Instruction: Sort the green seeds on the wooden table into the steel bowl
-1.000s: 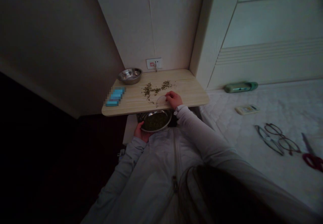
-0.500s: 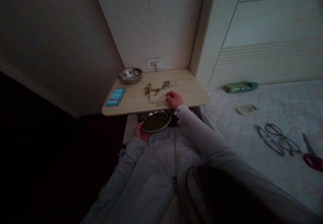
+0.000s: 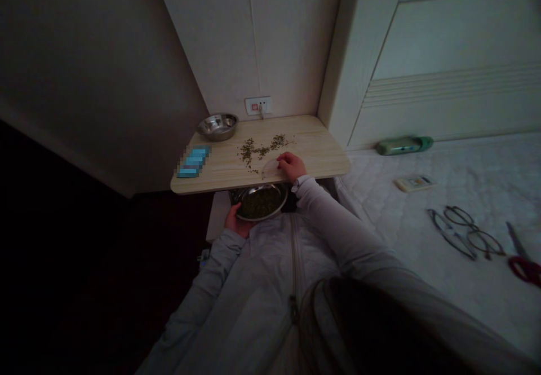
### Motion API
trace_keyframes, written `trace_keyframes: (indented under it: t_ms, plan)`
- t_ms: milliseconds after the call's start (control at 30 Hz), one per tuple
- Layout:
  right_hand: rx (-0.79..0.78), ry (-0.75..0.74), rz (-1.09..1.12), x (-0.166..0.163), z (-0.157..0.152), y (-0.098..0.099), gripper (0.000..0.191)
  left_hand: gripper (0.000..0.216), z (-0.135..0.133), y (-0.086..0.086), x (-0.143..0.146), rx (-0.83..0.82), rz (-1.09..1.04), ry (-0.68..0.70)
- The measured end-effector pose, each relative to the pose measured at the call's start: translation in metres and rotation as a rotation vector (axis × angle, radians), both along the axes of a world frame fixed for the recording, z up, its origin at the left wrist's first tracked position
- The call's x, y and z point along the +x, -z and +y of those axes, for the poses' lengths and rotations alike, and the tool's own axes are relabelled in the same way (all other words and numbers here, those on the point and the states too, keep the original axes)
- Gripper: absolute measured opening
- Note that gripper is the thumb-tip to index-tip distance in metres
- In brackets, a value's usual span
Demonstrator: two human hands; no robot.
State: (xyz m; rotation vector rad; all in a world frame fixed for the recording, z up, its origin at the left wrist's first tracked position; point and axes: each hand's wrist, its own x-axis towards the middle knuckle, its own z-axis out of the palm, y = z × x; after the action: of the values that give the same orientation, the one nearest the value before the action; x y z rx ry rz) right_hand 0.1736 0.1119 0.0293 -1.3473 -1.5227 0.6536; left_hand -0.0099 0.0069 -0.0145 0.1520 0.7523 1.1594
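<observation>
From my head camera, I judge the work well along, since most of the dark green crumbly bits [image 3: 260,203] sit in the round, shiny steel bowl [image 3: 282,202] just below the front edge of the pale wood-grain counter [image 3: 325,155]. What is left is a loose, broken trail of brownish-green crumbs [image 3: 247,150] across the middle of the counter, not yet in any bowl. A second steel bowl [image 3: 217,133] stands at the back left corner.

My left hand [image 3: 239,223] grips the near left side of the first bowl, thumb over the rim, fingers apparently underneath. My right hand [image 3: 292,167] is closed, thumb and fingertips pinching a thin, clear, curved piece [image 3: 270,167] near the counter, beside the nearest crumbs; whether it touches the wood I cannot tell. My right forearm reaches forward, wrist over the counter's front edge.
</observation>
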Motion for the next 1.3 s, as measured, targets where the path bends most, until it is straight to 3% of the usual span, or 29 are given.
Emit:
trace_keyframes:
  t_ms: [800,1067,1300]
  plan:
    - [-0.034,-0.001,0.075,-0.0002,0.004,0.002,0.017,0.03,-0.0007,-0.0017,0.0001,-0.003,0.046,-0.001]
    - [-0.035,0.028,-0.019,-0.0005,0.0018,-0.0012,0.016,0.029,-0.0017,-0.0009,0.0004,0.01,0.034,0.003]
    - [-0.052,0.006,0.079,0.0009,0.0058,0.0025,0.016,0.029,-0.0018,-0.0028,0.0014,0.003,0.03,-0.006]
